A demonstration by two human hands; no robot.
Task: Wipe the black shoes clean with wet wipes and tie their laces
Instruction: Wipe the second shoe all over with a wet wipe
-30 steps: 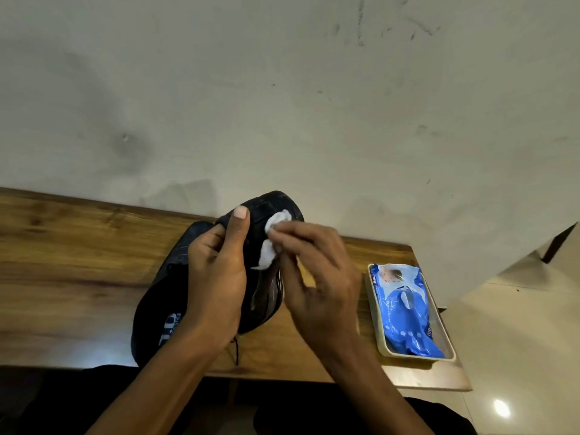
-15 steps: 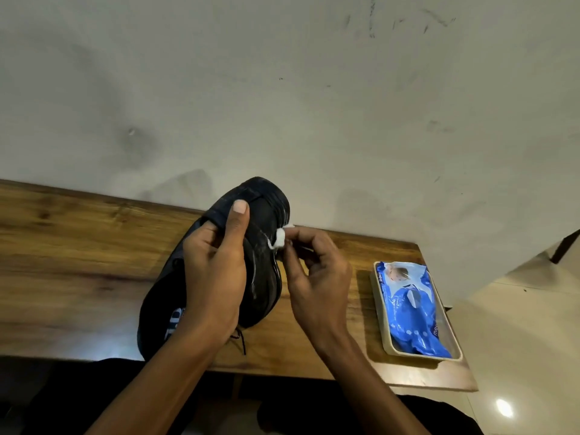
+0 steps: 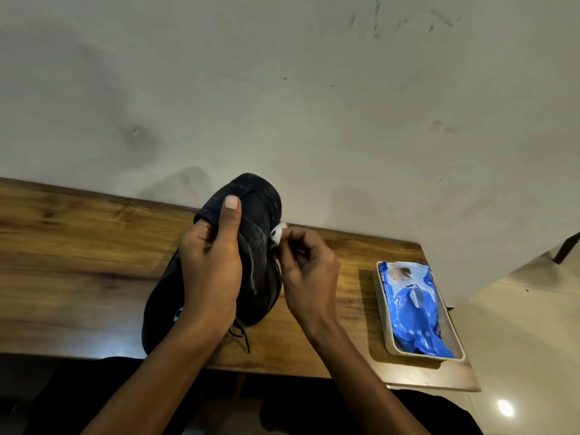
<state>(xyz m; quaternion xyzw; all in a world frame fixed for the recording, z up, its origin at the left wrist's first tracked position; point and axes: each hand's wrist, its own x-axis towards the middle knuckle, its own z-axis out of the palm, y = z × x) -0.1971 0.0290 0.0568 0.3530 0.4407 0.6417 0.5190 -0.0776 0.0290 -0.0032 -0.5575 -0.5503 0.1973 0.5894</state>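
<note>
The black lace-up shoe (image 3: 251,246), judged light with a stiff sole and soft upper, is gripped above the wooden table (image 3: 78,262) by the left hand (image 3: 210,271), while a limp white wet wipe (image 3: 277,234) is pinched against its edge by the right hand (image 3: 309,271).

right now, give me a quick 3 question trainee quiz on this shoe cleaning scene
1. True or false: the left hand grips the black shoe, thumb up along it.
2. What does the right hand pinch against the shoe's side? A) a lace B) a white wet wipe C) a brush
3. Fill in: the blue wipes pack lies in a cream ____ on the wooden table.

Key: 1 true. 2 B. 3 tray, to the right of the shoe.
</note>
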